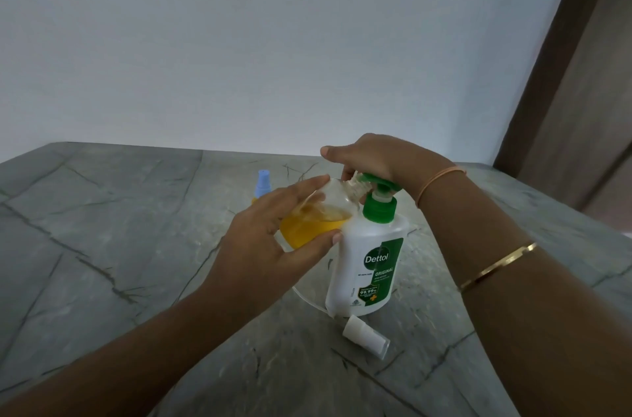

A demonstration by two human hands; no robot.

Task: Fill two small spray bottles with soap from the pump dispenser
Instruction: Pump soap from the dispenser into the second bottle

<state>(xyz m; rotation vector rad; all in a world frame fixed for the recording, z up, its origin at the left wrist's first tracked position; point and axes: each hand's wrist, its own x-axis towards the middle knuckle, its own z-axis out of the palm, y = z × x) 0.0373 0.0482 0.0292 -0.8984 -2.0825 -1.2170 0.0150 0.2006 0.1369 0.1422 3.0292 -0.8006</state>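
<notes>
My left hand (270,238) grips a small clear spray bottle (318,215), tilted with its open neck up against the green nozzle of the pump. Yellow soap fills its lower part. The white soap dispenser (369,266) with a green pump head stands upright on the counter. My right hand (372,156) rests on top of the pump head, fingers curled over it. Behind my left hand stands a second small bottle with a blue spray cap (262,183), yellow at its base. A white spray cap with a clear cover (366,336) lies in front of the dispenser.
The grey stone counter (119,245) runs back to a pale wall. A thin clear tube (307,300) lies beside the dispenser's base. A brown door frame (564,74) rises at the right.
</notes>
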